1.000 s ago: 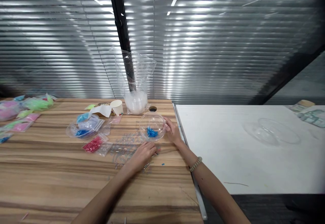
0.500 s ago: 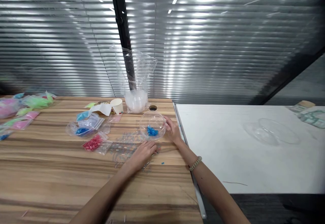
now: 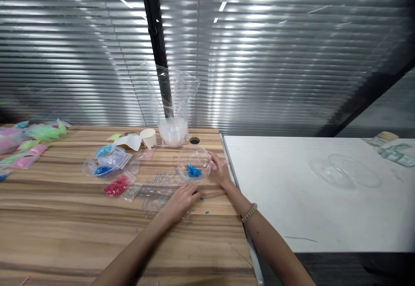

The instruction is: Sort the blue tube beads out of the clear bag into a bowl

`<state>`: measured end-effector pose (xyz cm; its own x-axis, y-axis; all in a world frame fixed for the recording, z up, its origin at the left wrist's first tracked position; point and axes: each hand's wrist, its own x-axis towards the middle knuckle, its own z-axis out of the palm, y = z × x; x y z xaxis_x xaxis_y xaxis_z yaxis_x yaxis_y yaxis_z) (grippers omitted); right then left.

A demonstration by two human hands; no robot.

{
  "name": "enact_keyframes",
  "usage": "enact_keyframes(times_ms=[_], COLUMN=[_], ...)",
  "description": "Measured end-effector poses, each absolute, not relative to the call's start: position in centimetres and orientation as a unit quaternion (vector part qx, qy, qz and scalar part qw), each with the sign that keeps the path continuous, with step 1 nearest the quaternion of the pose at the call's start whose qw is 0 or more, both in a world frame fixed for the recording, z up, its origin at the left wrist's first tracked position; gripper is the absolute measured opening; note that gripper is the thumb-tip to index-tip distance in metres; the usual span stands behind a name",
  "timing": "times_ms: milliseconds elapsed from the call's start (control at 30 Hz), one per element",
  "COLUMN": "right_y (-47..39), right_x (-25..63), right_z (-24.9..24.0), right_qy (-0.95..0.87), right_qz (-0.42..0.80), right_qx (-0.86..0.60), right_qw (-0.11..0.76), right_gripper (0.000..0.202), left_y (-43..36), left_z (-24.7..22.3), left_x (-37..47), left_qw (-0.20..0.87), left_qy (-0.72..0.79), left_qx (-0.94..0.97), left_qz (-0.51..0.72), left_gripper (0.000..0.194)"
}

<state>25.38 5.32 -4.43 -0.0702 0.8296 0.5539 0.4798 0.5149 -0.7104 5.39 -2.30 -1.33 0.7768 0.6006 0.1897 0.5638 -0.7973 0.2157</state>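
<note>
My right hand [image 3: 219, 170] cups the right side of the clear round plastic bowl [image 3: 194, 163], fingers curled against its wall. The bowl sits near the right edge of the striped wooden table [image 3: 65, 217], towards the back, with a small heap of blue beads [image 3: 193, 170] in its bottom.

My left hand [image 3: 181, 199] lies just in front of the bowl, fingers drawn together over the scatter of small loose pieces [image 3: 158, 191] on the wood; whether it pinches one I cannot tell.

Judgement: the bowl is thin, light and slick, likely to skid or flex if squeezed. Best steadied at the rim or wall, as now. The beads are tiny, hard and prone to roll; fingertip pinch only.

Left of the scatter: a clear bag of red beads [image 3: 118, 186], a paper cup [image 3: 149, 138] further back.
</note>
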Motion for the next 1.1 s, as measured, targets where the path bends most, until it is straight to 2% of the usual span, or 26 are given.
enact_keyframes(times_ms=[600, 933, 1100], right_y=[4.9, 5.1, 5.1], right_x=[25.3, 25.2, 25.2], right_z=[-3.8, -4.1, -4.1], right_qy=[-0.71, -0.711, -0.713], right_qz=[0.175, 0.185, 0.189], right_qx=[-0.46, -0.453, -0.444], right_qw=[0.504, 0.504, 0.509], right_gripper=[0.048, 0.05, 0.051], left_y=[-2.4, -2.3, -2.2], left_z=[-1.9, -2.0, -2.0], left_x=[5.3, 5.5, 5.3], left_qw=[0.144, 0.08, 0.071], left_qy=[0.342, 0.332, 0.329], left_qx=[0.916, 0.929, 0.925], left_qz=[0.154, 0.139, 0.175], left_gripper=[0.023, 0.023, 0.027])
